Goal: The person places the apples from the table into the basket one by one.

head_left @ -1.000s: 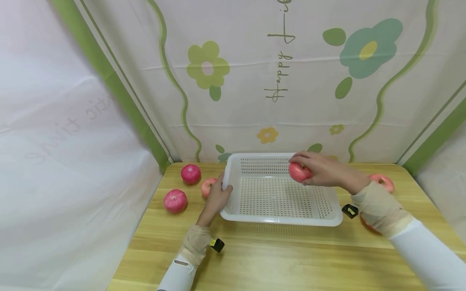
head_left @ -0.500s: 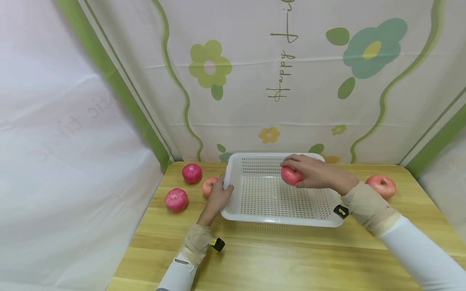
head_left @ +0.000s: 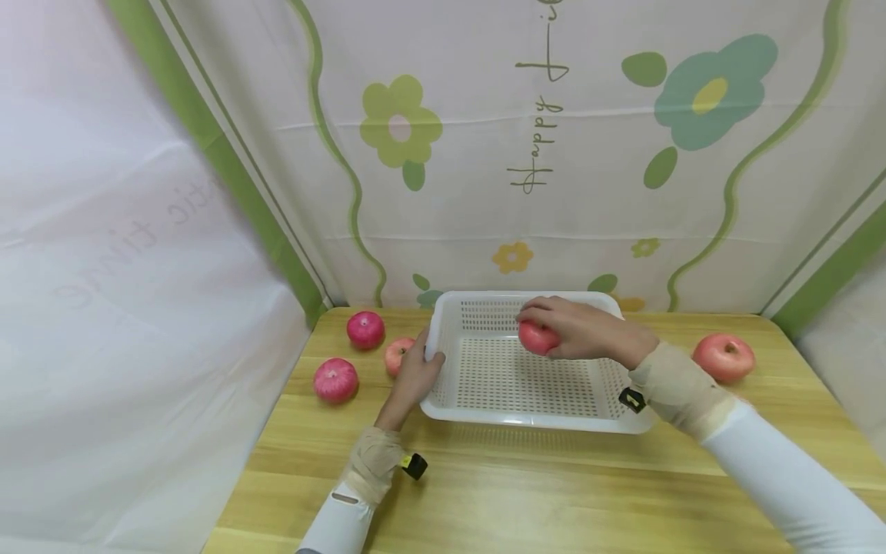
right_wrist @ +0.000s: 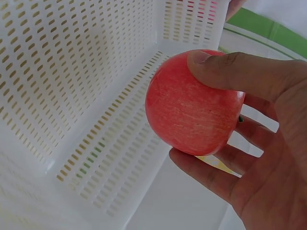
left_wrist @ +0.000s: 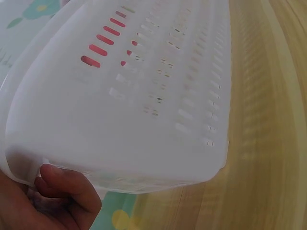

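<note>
A white slotted plastic basket is in the middle of the head view, by the back edge of the table. My left hand grips its left end at the rim; in the left wrist view, curled fingers of that hand hook the rim of the basket. A red apple is in my right hand, held over the inside of the basket. The right wrist view has thumb and fingers around the apple, above the slotted walls. No fruit shows on the basket's visible floor.
Left of the basket lie two round magenta fruits, one behind the other, and a paler apple beside my left hand. A larger pink apple sits on the wooden table at the right. A flowered curtain hangs behind.
My right hand has carried the apple leftward over the basket, towards its middle. The pink apple at the right is now uncovered by the arm. My left hand keeps its grip on the rim.
</note>
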### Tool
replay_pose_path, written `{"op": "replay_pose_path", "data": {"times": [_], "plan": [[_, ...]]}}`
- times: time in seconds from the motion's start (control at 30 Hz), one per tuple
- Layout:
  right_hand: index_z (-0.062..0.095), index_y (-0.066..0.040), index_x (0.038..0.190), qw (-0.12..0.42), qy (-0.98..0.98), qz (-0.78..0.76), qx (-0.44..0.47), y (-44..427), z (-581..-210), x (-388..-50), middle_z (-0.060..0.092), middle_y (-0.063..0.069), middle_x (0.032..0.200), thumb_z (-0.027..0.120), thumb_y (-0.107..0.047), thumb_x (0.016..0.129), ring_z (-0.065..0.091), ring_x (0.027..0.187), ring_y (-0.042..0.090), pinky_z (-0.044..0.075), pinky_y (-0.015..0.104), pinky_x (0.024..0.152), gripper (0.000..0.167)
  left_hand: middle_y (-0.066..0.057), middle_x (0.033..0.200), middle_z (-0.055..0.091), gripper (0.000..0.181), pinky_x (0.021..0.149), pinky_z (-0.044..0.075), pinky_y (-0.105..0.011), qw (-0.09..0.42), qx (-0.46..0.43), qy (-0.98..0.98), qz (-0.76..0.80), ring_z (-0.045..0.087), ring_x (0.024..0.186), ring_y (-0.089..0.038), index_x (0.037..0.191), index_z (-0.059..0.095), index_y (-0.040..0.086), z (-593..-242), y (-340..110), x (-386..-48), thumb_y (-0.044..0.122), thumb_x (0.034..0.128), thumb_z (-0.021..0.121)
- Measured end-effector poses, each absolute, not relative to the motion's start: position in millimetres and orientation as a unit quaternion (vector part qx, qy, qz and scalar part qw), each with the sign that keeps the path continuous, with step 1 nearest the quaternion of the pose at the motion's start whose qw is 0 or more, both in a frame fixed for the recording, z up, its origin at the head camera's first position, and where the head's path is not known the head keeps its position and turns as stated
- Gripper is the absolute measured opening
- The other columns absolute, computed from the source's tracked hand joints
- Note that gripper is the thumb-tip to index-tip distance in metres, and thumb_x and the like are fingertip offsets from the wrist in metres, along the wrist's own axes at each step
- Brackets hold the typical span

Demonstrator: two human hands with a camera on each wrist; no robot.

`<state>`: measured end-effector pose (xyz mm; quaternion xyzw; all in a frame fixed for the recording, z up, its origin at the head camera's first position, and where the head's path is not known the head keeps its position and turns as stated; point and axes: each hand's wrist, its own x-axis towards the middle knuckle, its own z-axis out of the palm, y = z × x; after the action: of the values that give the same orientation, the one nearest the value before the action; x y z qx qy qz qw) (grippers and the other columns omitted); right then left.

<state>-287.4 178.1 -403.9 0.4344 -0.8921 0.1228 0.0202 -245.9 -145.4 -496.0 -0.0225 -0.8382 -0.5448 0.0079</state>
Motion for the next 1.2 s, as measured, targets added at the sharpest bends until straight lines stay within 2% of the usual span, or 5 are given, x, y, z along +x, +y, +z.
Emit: {"op": "replay_pose_path", "data": {"times": [0.37,0.8,1.2], "plan": [[0.065,-0.01,0.14,-0.008,-0.89,0.126,0.437,162.2,-405.3,-285.4,0.059,0.012,0.147,0.086,-0.005,0.079,0.06,0.131,0.034,0.058,0.052,0.098,0.065,-0.029,0.14,0.065,0.066,0.081,0.067,-0.051,0.006,-0.02,-0.838,-0.546,0.074,0.112,-0.044,0.166,0.038,0.016,-497.3,-145.7,-245.8,0.01,0.1032,0.056],[0.065,-0.012,0.141,-0.012,-0.884,0.124,0.452,144.7,-409.0,-288.5,0.06,0.01,0.149,0.088,-0.006,0.077,0.059,0.135,0.033,0.057,0.053,0.103,0.068,-0.029,0.142,0.064,0.067,0.081,0.067,-0.052,0.009,-0.023,-0.836,-0.548,0.073,0.112,-0.046,0.166,0.037,0.015,-496.0,-145.1,-245.5,0.008,0.1028,0.055],[0.067,-0.015,0.137,-0.007,-0.869,0.123,0.48,132.6,-412.7,-287.8,0.061,0.008,0.146,0.089,-0.004,0.076,0.059,0.133,0.031,0.057,0.052,0.105,0.066,-0.028,0.139,0.065,0.062,0.078,0.067,-0.051,0.008,-0.023,-0.834,-0.551,0.074,0.109,-0.046,0.163,0.043,0.018,-498.0,-145.8,-246.3,0.009,0.1029,0.055]]}}
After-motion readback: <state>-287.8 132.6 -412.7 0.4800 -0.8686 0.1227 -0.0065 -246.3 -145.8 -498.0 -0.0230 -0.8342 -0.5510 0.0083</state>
